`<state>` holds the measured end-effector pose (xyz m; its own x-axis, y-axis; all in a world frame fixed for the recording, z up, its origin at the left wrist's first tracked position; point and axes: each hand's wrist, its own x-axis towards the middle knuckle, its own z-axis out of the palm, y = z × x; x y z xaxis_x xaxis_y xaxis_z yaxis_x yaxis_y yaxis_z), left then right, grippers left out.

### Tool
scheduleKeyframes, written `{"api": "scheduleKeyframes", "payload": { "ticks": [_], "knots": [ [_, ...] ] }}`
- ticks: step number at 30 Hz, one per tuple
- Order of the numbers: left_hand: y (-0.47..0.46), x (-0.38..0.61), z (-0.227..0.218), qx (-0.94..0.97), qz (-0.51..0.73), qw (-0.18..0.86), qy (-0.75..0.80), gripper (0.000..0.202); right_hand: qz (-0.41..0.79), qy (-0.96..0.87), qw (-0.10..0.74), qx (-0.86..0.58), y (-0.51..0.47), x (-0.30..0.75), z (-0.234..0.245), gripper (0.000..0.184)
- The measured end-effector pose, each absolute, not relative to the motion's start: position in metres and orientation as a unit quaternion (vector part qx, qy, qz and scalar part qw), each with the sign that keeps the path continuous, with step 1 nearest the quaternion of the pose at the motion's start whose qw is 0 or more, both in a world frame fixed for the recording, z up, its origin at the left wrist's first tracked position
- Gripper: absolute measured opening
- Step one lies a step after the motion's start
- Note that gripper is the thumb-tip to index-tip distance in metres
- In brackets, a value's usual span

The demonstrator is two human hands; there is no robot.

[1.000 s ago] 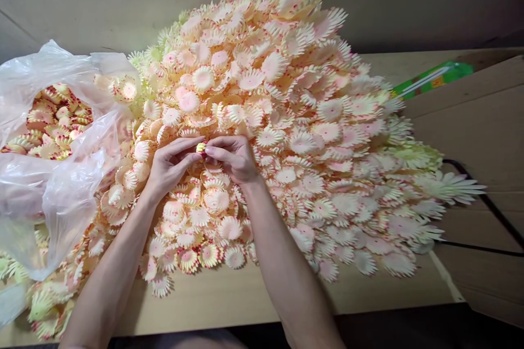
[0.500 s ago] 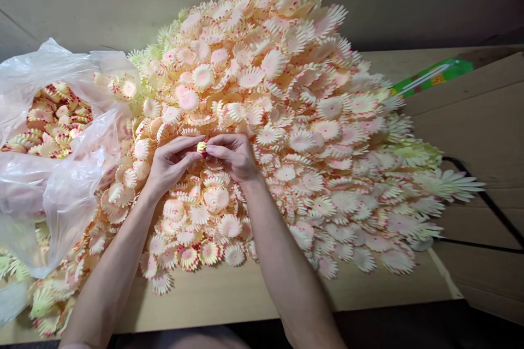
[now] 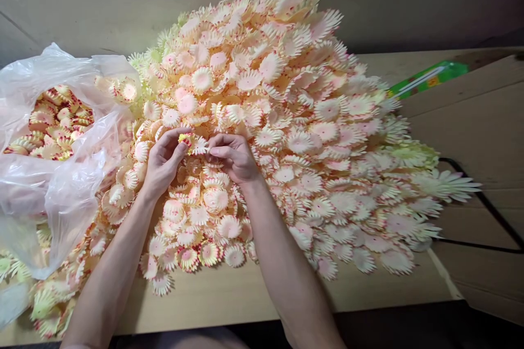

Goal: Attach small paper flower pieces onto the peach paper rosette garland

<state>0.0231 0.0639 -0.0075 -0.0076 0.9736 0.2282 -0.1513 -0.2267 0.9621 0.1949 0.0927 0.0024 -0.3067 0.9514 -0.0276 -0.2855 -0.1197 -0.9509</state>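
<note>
A big heap of cream and pink fringed flower petals (image 3: pixel 295 120) covers the wooden table (image 3: pixel 229 300). Both my hands work at the heap's front left. My left hand (image 3: pixel 161 161) pinches a small yellow and red flower piece (image 3: pixel 186 140) between thumb and fingers. My right hand (image 3: pixel 231 155) is curled, its fingertips holding a pale fringed petal (image 3: pixel 200 146) that touches the piece in the left hand.
A clear plastic bag (image 3: pixel 53 174) with more yellow and red petals (image 3: pixel 53 120) lies at the left. Cardboard (image 3: pixel 483 136) and a green packet (image 3: pixel 429 77) sit at the right, with a black cable (image 3: pixel 487 202). A wall rises behind the heap.
My hands have drawn slightly apart. The left hand moved up and left with the small piece, and a pale fringed petal now shows between the two hands.
</note>
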Motion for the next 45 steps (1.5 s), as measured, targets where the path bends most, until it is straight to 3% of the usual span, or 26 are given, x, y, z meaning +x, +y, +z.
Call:
{"api": "scheduleKeyframes", "payload": {
  "ticks": [5,13,16,26,35,39,42,45],
  "knots": [
    [0.063,0.024,-0.007,0.536,0.593,0.460,0.387,0.028,0.663,-0.461,0.481,-0.343,0.093,0.193,0.003,0.007],
    [0.065,0.028,-0.009,0.682,0.550,0.314,0.367,0.015,0.657,-0.475,0.472,-0.348,0.092,0.191,0.000,0.009],
    [0.066,0.027,-0.010,0.703,0.546,0.281,0.358,0.016,0.651,-0.487,0.473,-0.340,0.092,0.191,-0.001,0.018],
    [0.062,0.029,-0.013,0.584,0.586,0.399,0.396,0.023,0.629,-0.506,0.458,-0.372,0.093,0.188,-0.001,0.033],
    [0.061,0.031,-0.011,0.581,0.573,0.375,0.440,0.030,0.616,-0.524,0.449,-0.381,0.092,0.184,-0.001,0.029],
    [0.065,0.025,-0.015,0.505,0.625,0.387,0.453,0.031,0.638,-0.536,0.442,-0.332,0.091,0.190,-0.001,0.026],
    [0.069,0.019,-0.016,0.477,0.647,0.387,0.452,0.032,0.686,-0.524,0.418,-0.283,0.090,0.194,0.001,0.029],
    [0.068,0.018,-0.013,0.501,0.636,0.389,0.440,0.034,0.699,-0.483,0.449,-0.277,0.089,0.195,0.002,0.036]
  ]
}}
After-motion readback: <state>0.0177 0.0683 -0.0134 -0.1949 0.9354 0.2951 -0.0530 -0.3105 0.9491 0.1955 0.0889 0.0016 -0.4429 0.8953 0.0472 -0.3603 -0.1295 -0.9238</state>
